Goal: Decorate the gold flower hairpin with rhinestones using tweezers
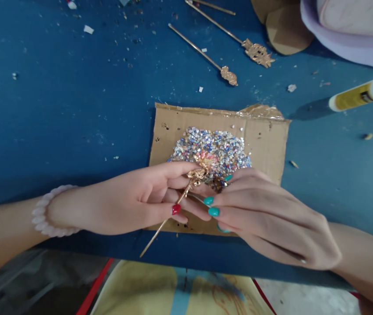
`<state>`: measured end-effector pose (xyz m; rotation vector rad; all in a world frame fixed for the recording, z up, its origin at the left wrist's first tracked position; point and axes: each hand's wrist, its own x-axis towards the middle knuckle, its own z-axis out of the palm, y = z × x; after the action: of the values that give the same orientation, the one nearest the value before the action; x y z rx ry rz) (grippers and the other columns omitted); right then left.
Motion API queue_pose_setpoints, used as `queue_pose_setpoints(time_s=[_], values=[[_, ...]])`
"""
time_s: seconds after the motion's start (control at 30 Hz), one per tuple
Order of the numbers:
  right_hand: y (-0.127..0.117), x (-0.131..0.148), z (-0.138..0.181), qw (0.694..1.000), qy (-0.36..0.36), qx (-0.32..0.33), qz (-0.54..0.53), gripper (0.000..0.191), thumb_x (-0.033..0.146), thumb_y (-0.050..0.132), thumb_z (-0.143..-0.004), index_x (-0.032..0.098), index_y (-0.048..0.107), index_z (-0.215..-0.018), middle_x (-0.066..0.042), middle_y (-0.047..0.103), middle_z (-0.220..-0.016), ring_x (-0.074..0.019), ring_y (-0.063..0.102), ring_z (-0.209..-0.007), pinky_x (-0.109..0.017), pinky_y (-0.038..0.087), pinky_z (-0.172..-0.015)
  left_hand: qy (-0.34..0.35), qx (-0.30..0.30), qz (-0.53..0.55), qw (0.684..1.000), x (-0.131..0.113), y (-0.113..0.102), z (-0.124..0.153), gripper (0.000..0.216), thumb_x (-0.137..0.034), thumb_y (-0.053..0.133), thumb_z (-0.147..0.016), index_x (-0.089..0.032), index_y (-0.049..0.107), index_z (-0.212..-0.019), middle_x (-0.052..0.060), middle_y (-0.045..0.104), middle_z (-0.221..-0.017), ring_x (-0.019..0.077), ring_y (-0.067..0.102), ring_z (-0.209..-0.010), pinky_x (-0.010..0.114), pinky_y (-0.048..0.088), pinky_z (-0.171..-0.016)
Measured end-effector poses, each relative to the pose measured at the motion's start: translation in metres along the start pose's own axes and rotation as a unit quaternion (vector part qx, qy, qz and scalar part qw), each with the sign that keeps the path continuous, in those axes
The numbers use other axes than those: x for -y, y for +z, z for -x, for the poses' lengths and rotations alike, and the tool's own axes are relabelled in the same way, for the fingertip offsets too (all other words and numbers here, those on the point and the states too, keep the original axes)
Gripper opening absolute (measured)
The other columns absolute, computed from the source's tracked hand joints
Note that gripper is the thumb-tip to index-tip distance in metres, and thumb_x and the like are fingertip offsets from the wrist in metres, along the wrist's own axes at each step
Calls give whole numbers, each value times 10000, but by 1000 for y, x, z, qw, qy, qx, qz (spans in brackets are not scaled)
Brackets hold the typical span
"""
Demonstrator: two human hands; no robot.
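Observation:
My left hand [140, 192], wearing a pale bead bracelet [53, 210], is closed on a gold hair stick [160, 229]. Thumb and fingers grip its shaft just below the ornate head, which bears a pinkish flower-like part [207, 159]; the plain end points down and left. Close on its right, my right hand [271, 214], with teal nails, pinches a thin tool whose pale end [302, 261] shows under the palm. Its tip lies near the ornament, too fine to make out. Beneath both hands spreads a pile of shiny multicoloured chips [228, 146] on a cardboard sheet [266, 148].
More gold hair sticks lie at the top, one with a small head [228, 75] and one with a larger head [257, 52]. On the right is a white and yellow bottle [353, 97]. A lilac container [346, 43] and cardboard pieces [287, 28] occupy the upper right of the blue table [58, 109].

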<state>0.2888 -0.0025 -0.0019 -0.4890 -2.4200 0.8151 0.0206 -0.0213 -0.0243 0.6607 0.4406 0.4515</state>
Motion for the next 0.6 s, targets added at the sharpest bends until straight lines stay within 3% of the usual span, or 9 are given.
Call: queue_pose_setpoints(time_s=[0.13, 0.43, 0.6], values=[[0, 0, 0, 1000, -6, 3, 1, 106, 89, 598, -1014, 117, 699, -1030, -110, 817, -1007, -152, 758, -984, -339, 655, -915, 3, 7, -5, 1000, -1, 0, -1, 602, 19, 481, -1070, -405, 549, -1491, 12, 605, -1553, 107, 690, -1254, 198, 563, -1026], [6, 0, -1, 999, -10, -46, 19, 57, 119, 638, -1003, 136, 689, -985, -101, 821, -932, -160, 776, -877, -336, 677, -809, -9, 1, -19, 1000, -2, 0, 0, 480, 3, 502, -1064, -280, 516, -1452, 82, 580, -1572, 151, 693, -1280, 202, 563, -1034], [3, -1, -1, 999, -12, -40, 11, 59, 142, 644, -1008, 122, 697, -991, -108, 820, -933, -153, 778, -913, -325, 678, -853, -17, -5, -16, 1000, -2, 1, -1, 528, 9, 501, -1060, -299, 481, -1487, 72, 579, -1578, 152, 693, -1282, 209, 567, -1035]])
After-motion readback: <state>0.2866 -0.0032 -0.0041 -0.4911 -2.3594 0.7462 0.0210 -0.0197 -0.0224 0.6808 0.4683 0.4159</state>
